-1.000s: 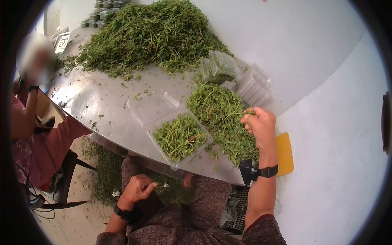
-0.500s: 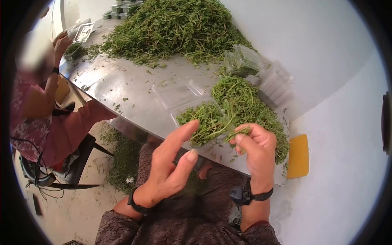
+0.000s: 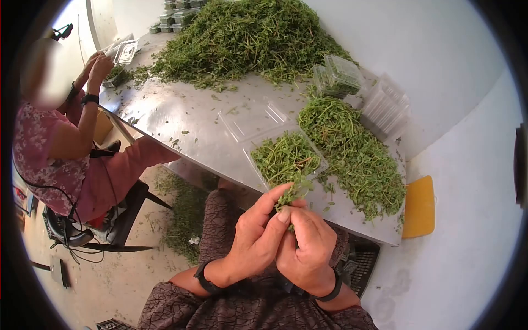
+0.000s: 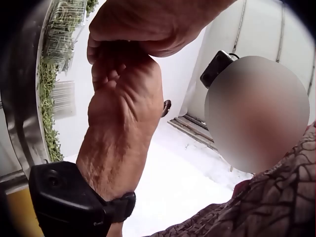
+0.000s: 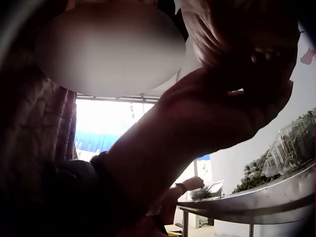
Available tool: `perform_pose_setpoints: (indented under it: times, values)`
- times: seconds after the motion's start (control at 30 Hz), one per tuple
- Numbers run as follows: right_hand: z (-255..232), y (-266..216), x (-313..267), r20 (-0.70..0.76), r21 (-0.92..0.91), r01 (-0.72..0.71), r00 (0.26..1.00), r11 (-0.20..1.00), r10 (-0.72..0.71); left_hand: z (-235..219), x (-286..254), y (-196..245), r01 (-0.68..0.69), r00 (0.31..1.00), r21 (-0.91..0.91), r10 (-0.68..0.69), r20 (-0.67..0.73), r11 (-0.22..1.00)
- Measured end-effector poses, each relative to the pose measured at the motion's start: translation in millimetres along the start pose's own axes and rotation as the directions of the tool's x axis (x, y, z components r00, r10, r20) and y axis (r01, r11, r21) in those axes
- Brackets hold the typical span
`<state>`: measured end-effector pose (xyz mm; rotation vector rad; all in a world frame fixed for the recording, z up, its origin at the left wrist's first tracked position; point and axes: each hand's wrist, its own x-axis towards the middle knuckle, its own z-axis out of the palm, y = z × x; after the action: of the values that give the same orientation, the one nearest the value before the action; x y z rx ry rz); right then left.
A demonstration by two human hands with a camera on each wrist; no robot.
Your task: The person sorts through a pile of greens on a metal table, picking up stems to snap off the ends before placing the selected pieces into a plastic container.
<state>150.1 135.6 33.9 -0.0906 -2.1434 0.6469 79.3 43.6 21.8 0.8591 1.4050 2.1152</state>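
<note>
Both hands meet just off the table's near edge in the head view. The left hand (image 3: 250,242) and the right hand (image 3: 309,245) pinch a small bunch of green sprigs (image 3: 297,192) between thumbs and fingers. Right beyond the fingertips lies an open clear plastic box (image 3: 254,170) filled with cut greens (image 3: 286,157), its lid (image 3: 250,122) folded back on the table. A loose pile of greens (image 3: 352,154) spreads to the right of the box. In the left wrist view the right hand (image 4: 126,94) is seen from its palm side; in the right wrist view both hands are dark.
A large heap of greens (image 3: 247,44) covers the back of the metal table (image 3: 181,115). Clear boxes (image 3: 338,77) and a stack of empty ones (image 3: 385,107) stand back right. Another person (image 3: 60,143) sits at the left. A yellow board (image 3: 419,206) is at the right.
The left hand has risen from the lap and joined the right. The right hand has come left and nearer the body with its sprigs from the pile. The head view has shifted.
</note>
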Motion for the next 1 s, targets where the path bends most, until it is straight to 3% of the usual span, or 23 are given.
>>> perform_pose_setpoints:
  times: [0.13,0.27,0.3,0.37,0.43,0.53,0.63,0.7,0.77,0.8,0.97,1.0]
  values:
    - [-19.4,-11.4,-1.6,0.100,-0.022,-0.053,0.994,0.998,0.055,-10.1,-2.2,-6.7,0.032,0.998,-0.065,-0.028,0.051,0.997]
    - [-28.6,-8.7,-1.3,0.019,-0.073,0.094,0.996,0.993,-0.092,-11.8,-4.2,-4.8,0.045,0.998,0.038,-0.047,0.030,0.998]
    - [-29.6,-6.9,-1.1,-0.037,-0.120,0.151,0.987,0.981,-0.156,-10.2,-5.5,-1.6,0.125,0.991,-0.066,-0.121,0.054,0.990]
    - [-31.3,-5.0,-4.8,0.013,-0.112,0.145,0.989,0.983,-0.144,-8.7,-8.7,1.5,0.211,0.976,-0.164,-0.200,0.082,0.964]
    - [-29.6,-6.0,-7.3,0.039,-0.159,0.121,0.992,0.980,-0.116,-9.2,-10.5,3.1,0.246,0.965,-0.037,-0.241,0.102,0.969]
    - [-36.9,-12.5,-0.8,0.067,-0.224,0.111,0.993,0.968,-0.098,-8.9,-11.7,3.1,0.263,0.956,-0.008,-0.260,0.138,0.965]
    - [-39.2,-5.2,-7.4,0.187,-0.119,0.081,0.981,0.990,-0.057,-7.0,-14.0,-10.9,0.179,0.974,-0.047,-0.170,0.152,0.983]
    - [-42.6,2.0,-12.4,0.196,-0.099,0.076,0.979,0.992,-0.055,-10.6,-13.4,-5.4,0.200,0.967,-0.047,-0.189,0.173,0.979]
    - [-48.1,6.4,-14.5,0.212,-0.075,0.074,0.976,0.994,-0.057,-16.1,-13.7,7.2,0.473,0.846,-0.007,-0.451,0.284,0.881]
    - [-51.1,7.8,-15.1,0.221,-0.096,0.057,0.975,0.994,-0.035,-14.0,-13.3,13.0,0.484,0.836,0.035,-0.474,0.276,0.874]
    - [-50.3,7.3,-18.1,0.174,-0.179,0.065,0.984,0.982,-0.034,-15.9,-16.3,4.9,0.332,0.882,0.130,-0.357,0.309,0.934]
    - [-50.8,7.4,-17.7,0.176,-0.179,0.066,0.984,0.982,-0.034,-18.5,-16.6,4.2,0.277,0.887,0.215,-0.336,0.318,0.936]
